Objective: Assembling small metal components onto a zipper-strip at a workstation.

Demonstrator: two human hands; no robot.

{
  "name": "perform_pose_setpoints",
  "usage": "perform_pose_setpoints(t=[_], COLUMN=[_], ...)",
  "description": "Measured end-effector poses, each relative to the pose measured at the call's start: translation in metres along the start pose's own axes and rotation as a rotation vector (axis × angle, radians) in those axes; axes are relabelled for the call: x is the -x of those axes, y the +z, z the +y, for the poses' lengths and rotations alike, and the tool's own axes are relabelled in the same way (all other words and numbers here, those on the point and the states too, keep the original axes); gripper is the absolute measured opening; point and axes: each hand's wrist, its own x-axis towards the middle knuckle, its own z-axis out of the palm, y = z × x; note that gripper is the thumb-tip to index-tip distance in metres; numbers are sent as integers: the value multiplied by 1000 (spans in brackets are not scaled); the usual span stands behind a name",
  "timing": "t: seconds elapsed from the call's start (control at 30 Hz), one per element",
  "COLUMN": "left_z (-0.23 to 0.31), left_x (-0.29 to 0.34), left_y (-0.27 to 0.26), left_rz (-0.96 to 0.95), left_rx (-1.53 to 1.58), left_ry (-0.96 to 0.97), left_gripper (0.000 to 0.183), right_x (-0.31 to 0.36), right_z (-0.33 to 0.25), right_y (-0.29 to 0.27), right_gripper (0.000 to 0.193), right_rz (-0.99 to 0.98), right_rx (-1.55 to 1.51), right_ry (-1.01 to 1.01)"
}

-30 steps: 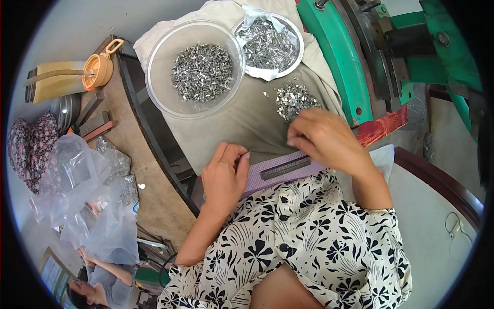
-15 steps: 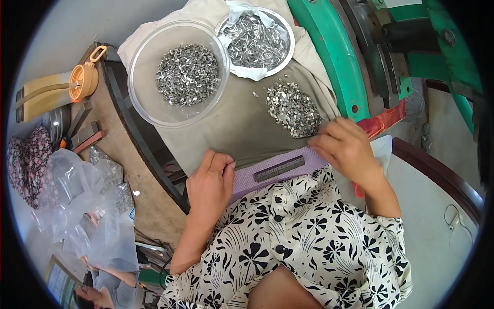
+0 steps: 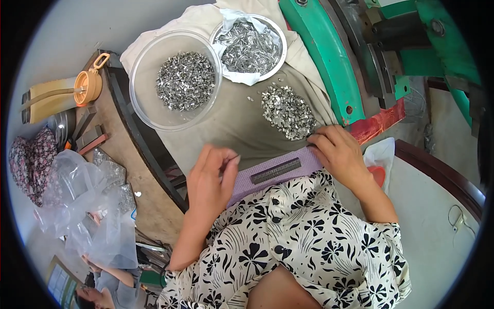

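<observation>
- A grey-olive cloth [image 3: 231, 126] covered the work surface, with a green machine [image 3: 329, 67] along its right side and a wooden table [image 3: 149, 180] to the left, where clear plastic bags [image 3: 77, 190] lay in a heap.
- Another person [image 3: 110, 286] showed at the lower left, beyond the bags.
- At the far end of the cloth stood a clear round tub [image 3: 140, 103] of short metal pieces [image 3: 185, 81] and, next to it, a lined bowl [image 3: 283, 49] of slender metal pins [image 3: 249, 46].
- A loose metal pile [image 3: 288, 113] lay on the cloth, just beyond the right hand [image 3: 339, 154].
- The purple pad [image 3: 243, 177], bearing a dark slotted bar [image 3: 276, 171], lay between the right hand and the left hand [image 3: 210, 175], close against the person's shirt [image 3: 309, 237].
- The right fingers were bent at the pile's near edge, above the pad's right end.
- The left hand was half curled by the pad's left end, thumb near forefinger.
- Whether either hand pinched a piece, I could not tell; the fingertips were too small.
</observation>
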Motion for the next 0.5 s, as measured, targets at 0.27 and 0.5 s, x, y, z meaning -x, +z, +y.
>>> perform_pose_setpoints(t=[0.27,0.5], left_z=[47,41], left_x=[-97,-90], left_y=[19,28], left_rz=[326,191], left_rx=[-349,-243], left_ry=[557,639], left_gripper=[10,13], right_x=[4,2], right_z=[-1,-1], right_y=[3,1], right_gripper=[17,23], right_rz=[30,104], right_rx=[77,115], right_ry=[-28,-51])
